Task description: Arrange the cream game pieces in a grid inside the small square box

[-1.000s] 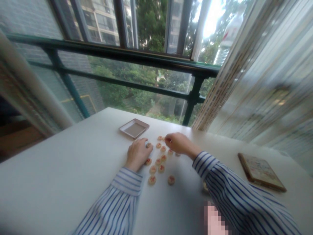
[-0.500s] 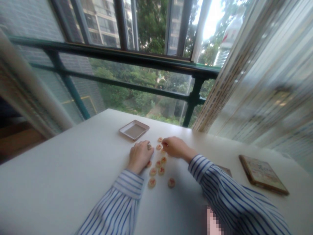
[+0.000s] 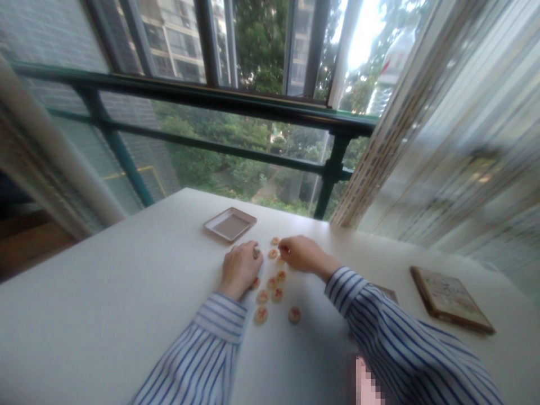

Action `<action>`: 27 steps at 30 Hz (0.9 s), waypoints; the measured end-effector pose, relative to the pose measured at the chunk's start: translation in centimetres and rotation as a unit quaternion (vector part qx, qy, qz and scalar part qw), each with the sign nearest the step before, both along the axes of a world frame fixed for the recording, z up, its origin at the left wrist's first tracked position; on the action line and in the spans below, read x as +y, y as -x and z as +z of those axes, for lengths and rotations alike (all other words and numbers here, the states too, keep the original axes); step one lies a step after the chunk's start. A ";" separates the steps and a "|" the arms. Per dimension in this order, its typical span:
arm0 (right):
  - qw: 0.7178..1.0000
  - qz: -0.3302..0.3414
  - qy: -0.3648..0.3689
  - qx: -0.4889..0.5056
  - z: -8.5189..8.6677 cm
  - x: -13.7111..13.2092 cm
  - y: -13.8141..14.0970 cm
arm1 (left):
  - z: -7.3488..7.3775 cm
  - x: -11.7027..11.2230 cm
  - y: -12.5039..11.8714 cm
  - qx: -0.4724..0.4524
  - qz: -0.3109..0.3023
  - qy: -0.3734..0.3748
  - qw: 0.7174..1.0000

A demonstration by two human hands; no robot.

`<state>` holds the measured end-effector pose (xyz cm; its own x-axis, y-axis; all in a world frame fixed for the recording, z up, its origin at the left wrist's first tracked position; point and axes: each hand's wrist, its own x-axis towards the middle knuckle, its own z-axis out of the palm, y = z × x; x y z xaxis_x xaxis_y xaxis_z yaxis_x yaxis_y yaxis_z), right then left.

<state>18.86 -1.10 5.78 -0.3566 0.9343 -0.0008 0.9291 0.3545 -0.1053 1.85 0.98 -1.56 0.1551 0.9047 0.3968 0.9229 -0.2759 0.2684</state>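
Several round pale game pieces with red marks lie scattered on the white table. My left hand rests knuckles-up among them, fingers curled, its fingertips on one piece. My right hand sits just to the right, fingers curled in a pinch over a piece near the top of the group. Two more pieces lie nearer to me. Both arms wear blue-striped sleeves.
A small square brown tray sits beyond the pieces. A flat wooden box lies at the right, another brown edge shows behind my right sleeve. A green railing and window stand past the table's far edge; a curtain hangs on the right.
My right hand has slid a little left and nearer to the left hand. The left hand has stayed almost in place.
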 end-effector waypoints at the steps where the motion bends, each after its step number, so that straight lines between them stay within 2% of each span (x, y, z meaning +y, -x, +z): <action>1: 1.000 0.001 -0.004 0.002 0.0 0.0 0.0 | 0.1 -0.1 0.0 -0.006 -0.004 -0.006 1.000; 12: 1.000 0.002 -0.011 0.005 0.5 -0.8 -1.2 | 2.0 -1.3 -1.0 -0.062 -0.038 -0.063 0.995; 27: 0.999 0.003 -0.030 0.045 1.1 -1.9 -3.6 | 2.9 -2.3 -1.7 -0.089 -0.079 -0.099 0.988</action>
<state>22.45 -3.05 6.83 -0.3591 0.9292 0.0874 0.9144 0.3690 -0.1663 3.56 -1.30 1.37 0.2004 0.7764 0.5975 0.8073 -0.4764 0.3483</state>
